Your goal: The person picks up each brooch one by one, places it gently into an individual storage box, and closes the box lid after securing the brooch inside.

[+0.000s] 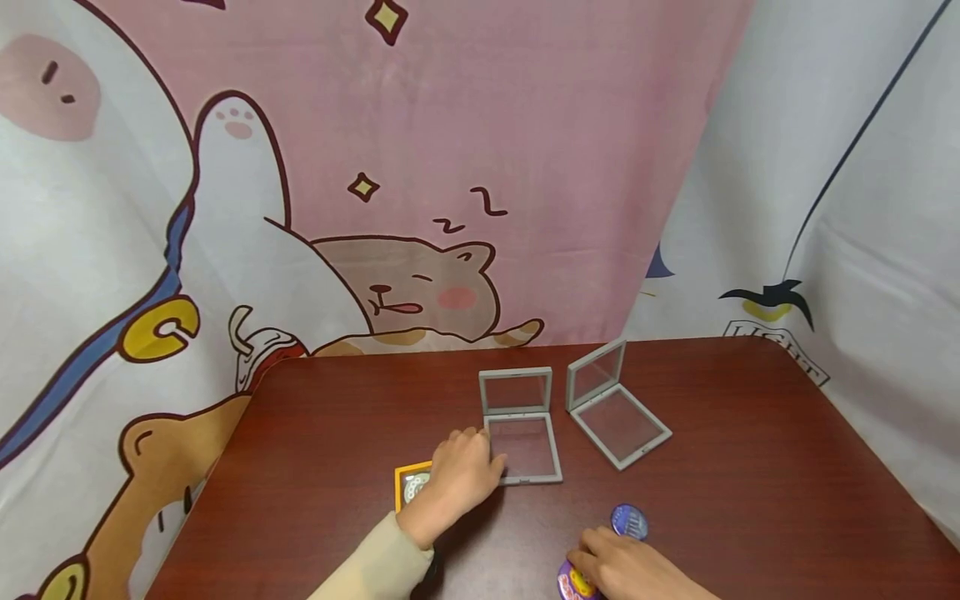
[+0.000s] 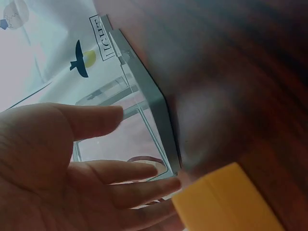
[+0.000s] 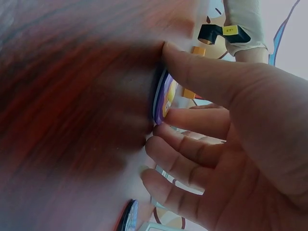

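Note:
My left hand (image 1: 463, 468) is over the left edge of a hinged grey frame (image 1: 557, 454) with clear panes, which stands unfolded on the table. In the left wrist view its fingers (image 2: 130, 171) are nearly straight and grip nothing; whether they touch the frame I cannot tell. A yellow-edged frame (image 1: 400, 492) with a round pale item inside lies partly hidden by that hand. My right hand (image 1: 626, 567) holds a round purple badge (image 1: 573, 583) at the table surface, thumb (image 3: 192, 67) at one side and fingers at the other. Beyond it lies a round blue badge (image 1: 629, 522).
A second hinged grey frame (image 1: 645, 450) stands unfolded to the right of the first, turned at an angle. Behind the brown table (image 1: 750, 467) hangs a printed cloth (image 1: 570, 167) with cartoon animals.

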